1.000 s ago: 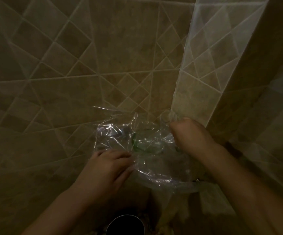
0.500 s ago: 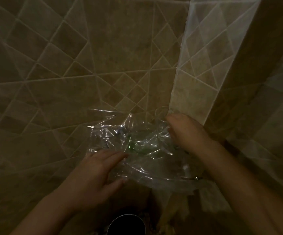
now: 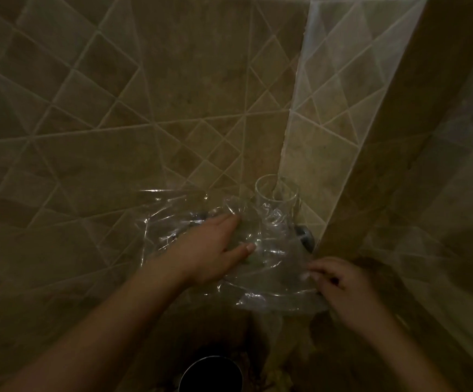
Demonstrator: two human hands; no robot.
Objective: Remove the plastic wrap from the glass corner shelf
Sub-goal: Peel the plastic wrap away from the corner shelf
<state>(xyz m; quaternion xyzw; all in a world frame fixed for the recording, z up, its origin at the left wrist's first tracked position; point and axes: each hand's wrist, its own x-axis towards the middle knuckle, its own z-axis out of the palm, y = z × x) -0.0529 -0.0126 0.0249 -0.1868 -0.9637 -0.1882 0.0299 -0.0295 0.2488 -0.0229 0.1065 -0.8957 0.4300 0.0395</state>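
The glass corner shelf (image 3: 283, 290) sits in the tiled corner, dim and see-through, with its curved front edge facing me. Crumpled clear plastic wrap (image 3: 173, 222) covers it and spreads left against the wall. At the back corner a part of the wrap stands up in a tube-like loop (image 3: 275, 193). My left hand (image 3: 209, 250) lies on top of the shelf, fingers and thumb closed on bunched wrap. My right hand (image 3: 342, 284) is at the shelf's front right edge, its curled fingers pinching the wrap there.
Diagonal beige tiles cover the left wall (image 3: 116, 108) and the right wall (image 3: 328, 108). A dark metal bracket (image 3: 304, 236) holds the shelf at the right wall. A dark round opening with a metal rim (image 3: 210, 374) sits below, at the bottom edge.
My right hand has left the back corner and come down to the shelf's front right edge. My left hand has slid forward onto the shelf. The wrap now stands up at the corner.
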